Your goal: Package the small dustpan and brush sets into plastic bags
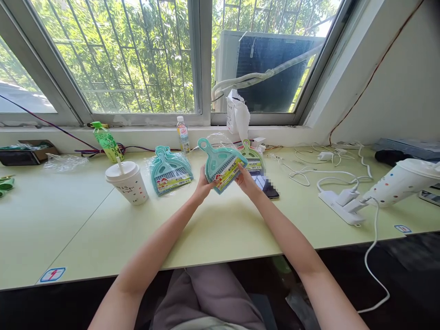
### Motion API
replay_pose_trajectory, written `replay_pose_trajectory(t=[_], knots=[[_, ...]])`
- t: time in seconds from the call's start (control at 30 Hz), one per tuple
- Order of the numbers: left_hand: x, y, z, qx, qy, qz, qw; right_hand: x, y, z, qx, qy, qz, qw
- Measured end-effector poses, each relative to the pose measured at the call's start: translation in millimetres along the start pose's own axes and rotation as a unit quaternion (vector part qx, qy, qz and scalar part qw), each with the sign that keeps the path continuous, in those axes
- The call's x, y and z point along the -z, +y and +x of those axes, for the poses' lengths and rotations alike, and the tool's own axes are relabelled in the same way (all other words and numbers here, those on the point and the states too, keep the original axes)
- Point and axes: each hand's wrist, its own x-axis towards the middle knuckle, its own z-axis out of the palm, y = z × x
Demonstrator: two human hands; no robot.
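Between both hands, above the table, a teal mini dustpan and brush set [225, 166] is held tilted, its looped handle pointing up and left. A yellow label runs across its brush bristles. My left hand [203, 185] grips the lower left side, while my right hand [246, 179] pinches the right edge. To the left lie several similar teal dustpan sets [170, 170] stacked in clear wrapping. Behind my right hand is a green dustpan set [252, 158] with a yellow label, and a dark phone [268, 187] lies in front of it.
A white lidded cup with a straw [129, 183] and a green bottle [107, 142] stand left. A clear bottle [183, 134] and white paper bag [238, 114] are near the window. Right are a power strip [340, 206], cables and another white cup [404, 181].
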Motion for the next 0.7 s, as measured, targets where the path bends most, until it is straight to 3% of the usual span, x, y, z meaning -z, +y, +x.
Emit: replay_pose_trajectory(t=[0.1,0.3,0.47,0.53,0.7], knots=[[5.8,9,0,0.051,0.016,0.017,0.998,-4,-3,-5,-0.024,-0.068,-0.025,0.997],[2.2,14,-3,0.120,-0.004,-0.033,0.992,-17,1,-12,0.010,-0.015,-0.024,1.000],[-18.0,-3,-18,0.195,-0.153,-0.067,0.967,-18,-1,-7,0.046,0.074,0.015,0.996],[-23.0,-10,-20,0.210,-0.182,-0.054,0.959,-14,-5,-4,0.046,0.087,0.022,0.995],[-16.7,-3,-10,0.103,-0.024,-0.073,0.992,-13,-5,-6,0.015,0.068,0.033,0.997]])
